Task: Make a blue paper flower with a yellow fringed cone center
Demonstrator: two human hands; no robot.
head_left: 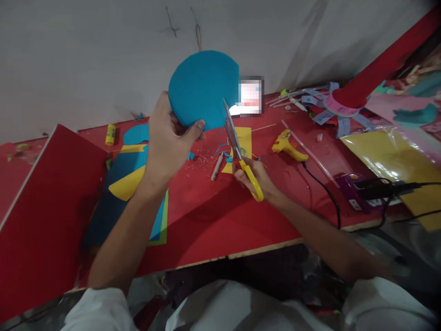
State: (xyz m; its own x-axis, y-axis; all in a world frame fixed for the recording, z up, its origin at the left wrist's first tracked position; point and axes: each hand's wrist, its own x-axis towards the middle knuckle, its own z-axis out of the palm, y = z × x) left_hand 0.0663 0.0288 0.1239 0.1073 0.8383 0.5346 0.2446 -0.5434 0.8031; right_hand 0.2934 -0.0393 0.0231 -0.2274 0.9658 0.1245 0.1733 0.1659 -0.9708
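My left hand (168, 138) is closed on the lower edge of a round blue paper piece (203, 87), holding it up above the red table (206, 216). My right hand (251, 177) grips yellow-handled scissors (241, 151), fingers through the loops. The blades point up and meet the blue paper's right edge. Small blue and yellow paper scraps (223, 154) lie on the table under the scissors.
Blue and yellow sheets (134, 184) lie stacked at the left beside a red board (44, 211). A yellow glue gun (287, 147) with a black cable, a glue stick (110, 134), a purple power strip (354, 191), yellow plastic sheet (386, 156) and a red tube (379, 69) sit to the right.
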